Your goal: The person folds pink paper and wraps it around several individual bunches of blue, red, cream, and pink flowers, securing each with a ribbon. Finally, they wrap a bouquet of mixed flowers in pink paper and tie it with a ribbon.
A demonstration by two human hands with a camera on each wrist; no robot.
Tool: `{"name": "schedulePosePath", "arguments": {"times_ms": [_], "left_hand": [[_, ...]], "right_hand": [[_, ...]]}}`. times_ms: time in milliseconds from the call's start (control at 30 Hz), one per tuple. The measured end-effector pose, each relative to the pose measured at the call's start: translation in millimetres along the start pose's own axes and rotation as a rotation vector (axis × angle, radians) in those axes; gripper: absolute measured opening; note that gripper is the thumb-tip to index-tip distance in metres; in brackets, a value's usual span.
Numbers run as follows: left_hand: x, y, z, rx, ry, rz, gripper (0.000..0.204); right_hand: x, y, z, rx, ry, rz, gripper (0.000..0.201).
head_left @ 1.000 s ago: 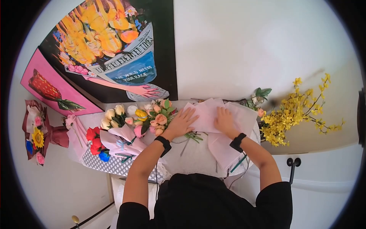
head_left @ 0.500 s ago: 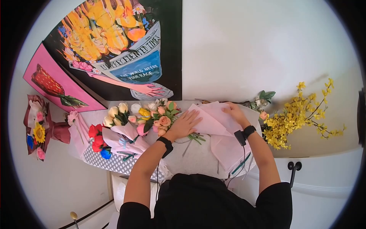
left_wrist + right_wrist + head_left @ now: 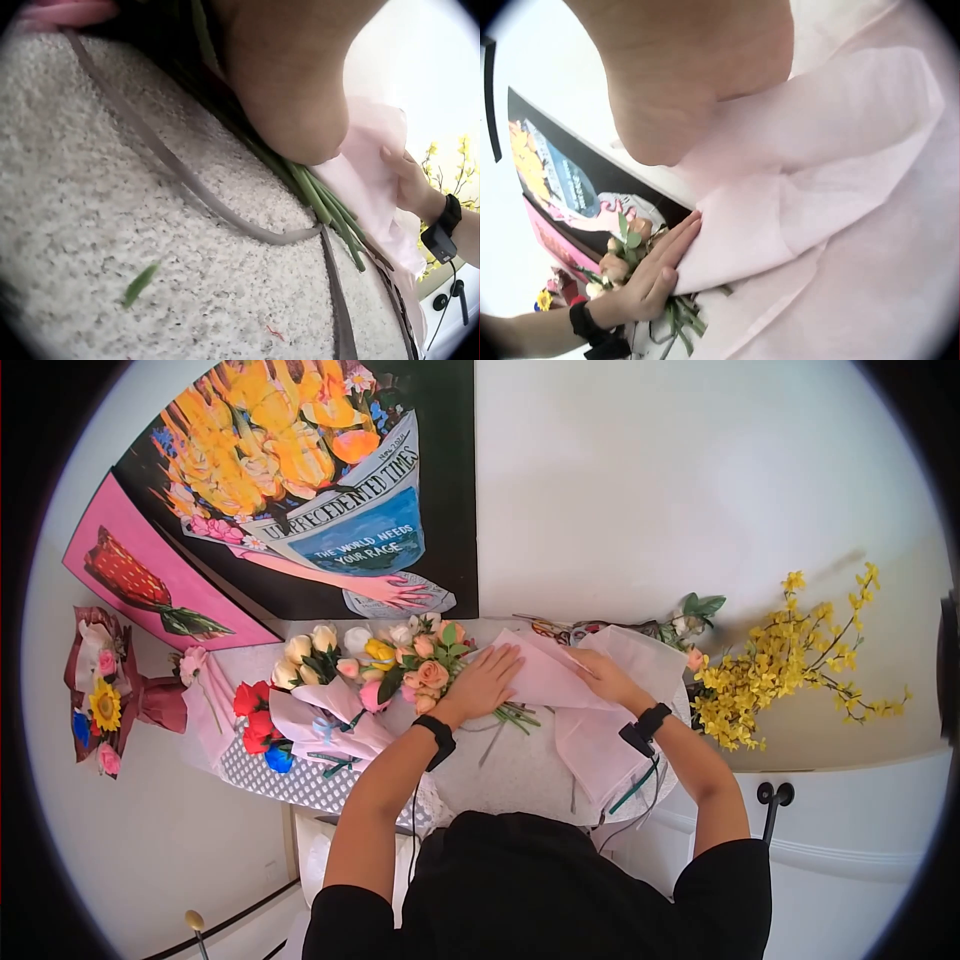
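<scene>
My left hand [image 3: 485, 682] lies flat with straight fingers over the left end of a pink sheet of wrapping paper [image 3: 545, 668] and the bouquet's stems. From beneath it, green stems [image 3: 322, 199] stick out toward me. Peach roses [image 3: 430, 676] with leaves spread to its left. My right hand [image 3: 608, 678] pinches the paper's edge between thumb and fingers, and the sheet bends up in a raised fold [image 3: 840, 142]. A grey ribbon [image 3: 180, 169] runs along the table under the stems.
More pink paper [image 3: 600, 745] lies at the table's front right, with a green strip [image 3: 634, 785]. Scissors [image 3: 545, 628] sit at the back edge. Wrapped bouquets [image 3: 325, 725] and loose flowers crowd the left; yellow blossoms [image 3: 755, 695] stand right. Paintings [image 3: 450, 480] lean on the wall.
My right hand went from lying flat on the paper to pinching its far edge, then drew that edge nearer to me. Scissors behind it now show. My left hand stays on the paper.
</scene>
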State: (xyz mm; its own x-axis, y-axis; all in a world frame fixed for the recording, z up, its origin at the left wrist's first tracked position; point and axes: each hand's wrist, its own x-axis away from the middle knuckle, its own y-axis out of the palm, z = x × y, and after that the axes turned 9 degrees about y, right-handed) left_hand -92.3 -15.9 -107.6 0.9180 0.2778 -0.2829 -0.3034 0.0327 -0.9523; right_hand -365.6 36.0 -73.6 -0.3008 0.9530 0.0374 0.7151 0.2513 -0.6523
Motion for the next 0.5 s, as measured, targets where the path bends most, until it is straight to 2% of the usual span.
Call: {"name": "schedulePosePath", "arguments": {"times_ms": [33,100,133,200,267,300,367,400,467,500], "left_hand": [[0,1,0,-0.001,-0.004,0.002,0.056],[1,10,-4,-0.001,-0.009,0.000,0.054],[1,16,-7,-0.012,-0.058,0.018,0.054],[-4,13,-5,-0.021,-0.104,0.033,0.053],[-7,11,2,0.259,-0.384,0.268,0.052],[-8,10,2,0.262,-0.385,0.264,0.052],[-11,5,0,0.030,-0.275,0.356,0.052],[-12,1,0,0.033,-0.274,0.353,0.052],[-13,-2,-3,-0.227,0.044,0.123,0.055],[-11,1,-4,-0.222,0.046,0.120,0.055]], "right_hand": [[2,4,4,0.000,-0.001,-0.002,0.058],[8,17,-12,0.139,-0.138,0.035,0.065],[12,23,-20,0.136,-0.137,0.037,0.065],[23,34,-33,0.617,-0.165,-0.113,0.072],[30,43,-33,0.646,-0.228,-0.103,0.072],[32,46,-31,0.678,-0.294,-0.090,0.071],[34,51,-27,0.735,-0.344,-0.100,0.071],[34,52,-26,0.795,-0.396,-0.109,0.070],[34,52,-28,0.790,-0.387,-0.108,0.069],[34,51,-29,0.787,-0.380,-0.108,0.068]]}}
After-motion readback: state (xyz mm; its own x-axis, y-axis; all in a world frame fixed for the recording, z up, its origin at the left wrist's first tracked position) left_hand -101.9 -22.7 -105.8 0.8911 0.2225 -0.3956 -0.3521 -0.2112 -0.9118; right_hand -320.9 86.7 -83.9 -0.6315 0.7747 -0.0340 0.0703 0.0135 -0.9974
